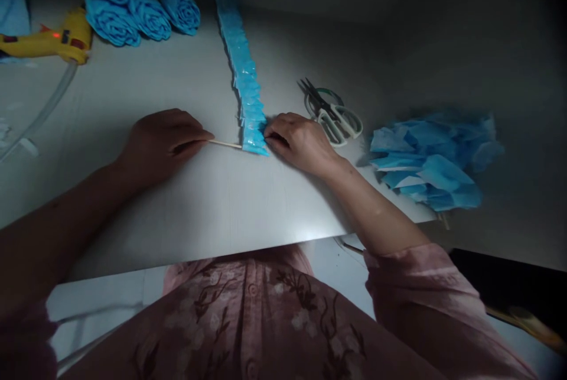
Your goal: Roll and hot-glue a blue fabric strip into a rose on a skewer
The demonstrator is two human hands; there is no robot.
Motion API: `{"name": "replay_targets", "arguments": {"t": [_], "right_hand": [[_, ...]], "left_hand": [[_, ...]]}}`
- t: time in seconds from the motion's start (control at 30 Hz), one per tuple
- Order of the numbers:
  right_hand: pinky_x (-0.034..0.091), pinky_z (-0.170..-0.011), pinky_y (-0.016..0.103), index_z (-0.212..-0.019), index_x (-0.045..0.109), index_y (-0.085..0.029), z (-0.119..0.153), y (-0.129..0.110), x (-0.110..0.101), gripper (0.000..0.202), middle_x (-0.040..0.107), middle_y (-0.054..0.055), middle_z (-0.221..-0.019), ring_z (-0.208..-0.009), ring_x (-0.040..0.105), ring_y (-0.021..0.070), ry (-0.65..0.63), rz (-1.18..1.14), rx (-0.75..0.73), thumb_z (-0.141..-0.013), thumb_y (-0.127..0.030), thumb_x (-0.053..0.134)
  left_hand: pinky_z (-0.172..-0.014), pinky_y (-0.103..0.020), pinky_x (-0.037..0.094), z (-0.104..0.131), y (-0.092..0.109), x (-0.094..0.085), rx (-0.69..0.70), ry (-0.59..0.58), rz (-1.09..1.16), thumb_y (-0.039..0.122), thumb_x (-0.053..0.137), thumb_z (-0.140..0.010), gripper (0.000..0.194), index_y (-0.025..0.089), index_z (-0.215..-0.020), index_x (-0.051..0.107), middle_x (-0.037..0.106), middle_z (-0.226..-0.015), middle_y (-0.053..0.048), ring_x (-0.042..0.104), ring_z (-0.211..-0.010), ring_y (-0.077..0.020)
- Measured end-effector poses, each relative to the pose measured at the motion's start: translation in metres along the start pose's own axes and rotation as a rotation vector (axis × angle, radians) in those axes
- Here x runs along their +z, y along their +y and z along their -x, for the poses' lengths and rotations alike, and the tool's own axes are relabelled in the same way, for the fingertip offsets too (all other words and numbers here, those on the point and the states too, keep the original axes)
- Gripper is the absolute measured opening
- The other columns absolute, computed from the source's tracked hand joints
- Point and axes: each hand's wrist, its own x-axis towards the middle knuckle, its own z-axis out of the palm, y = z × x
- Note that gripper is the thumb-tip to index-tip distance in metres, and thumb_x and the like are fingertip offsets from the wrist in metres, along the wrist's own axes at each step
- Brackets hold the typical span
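Note:
A long pleated strip of blue paper (248,84) lies on the white table, running from the back toward me. Its near end meets a thin pale stick (228,143). My left hand (170,140) pinches the stick's left end between closed fingers. On the other side, my right hand (296,139) has its fingers closed at the right edge of the strip's near end. The stick's right part is hidden by the strip. Shiny patches show along the strip's surface.
White-handled scissors (334,120) lie beside a roll of tape (325,96) behind my right hand. Loose blue paper pieces (434,161) are heaped at the right. Several rolled blue paper flowers (150,15) and a yellow glue gun (73,37) with its glue stick are at the back left.

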Motion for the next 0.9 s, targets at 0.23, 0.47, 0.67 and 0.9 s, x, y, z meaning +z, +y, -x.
{"name": "replay_targets", "arguments": {"t": [0.23,0.47,0.67,0.9], "right_hand": [[0.043,-0.087,0.039,-0.113,0.078,-0.019,0.0012,0.0011,0.0000,0.024,0.080,0.014,-0.117,-0.112,0.069,0.0284,0.005,-0.020,-0.014,-0.108,-0.021,0.054],[0.042,-0.086,0.039,-0.112,0.077,-0.019,0.0009,0.0009,0.0003,0.023,0.080,0.013,-0.117,-0.111,0.068,0.0279,0.007,-0.031,-0.011,-0.108,-0.020,0.055],[0.044,-0.087,0.039,-0.114,0.078,-0.019,0.0006,0.0015,0.0006,0.024,0.080,0.014,-0.119,-0.112,0.069,0.0286,0.005,-0.039,-0.013,-0.108,-0.020,0.056],[0.043,-0.088,0.040,-0.115,0.078,-0.019,0.0007,0.0017,0.0008,0.025,0.080,0.014,-0.118,-0.112,0.068,0.0290,0.005,-0.030,-0.018,-0.107,-0.020,0.055]], "left_hand": [[-0.074,-0.031,0.053,0.0026,0.0000,-0.0017,0.012,-0.047,-0.005,0.028,0.053,-0.123,0.039,0.012,-0.112,0.087,0.083,-0.100,-0.008,0.074,-0.087,-0.0209],[-0.073,-0.034,0.053,0.0037,-0.0012,-0.0016,-0.008,-0.070,-0.068,0.035,0.046,-0.126,0.047,0.014,-0.115,0.087,0.083,-0.101,-0.008,0.075,-0.089,-0.0236],[-0.073,-0.034,0.052,0.0045,-0.0027,-0.0014,-0.046,-0.102,-0.082,0.038,0.044,-0.126,0.049,0.015,-0.119,0.087,0.083,-0.102,-0.007,0.074,-0.090,-0.0241],[-0.073,-0.034,0.051,0.0058,-0.0035,-0.0031,-0.076,-0.101,-0.089,0.044,0.041,-0.127,0.054,0.016,-0.119,0.086,0.081,-0.100,-0.007,0.074,-0.090,-0.0241]]}}
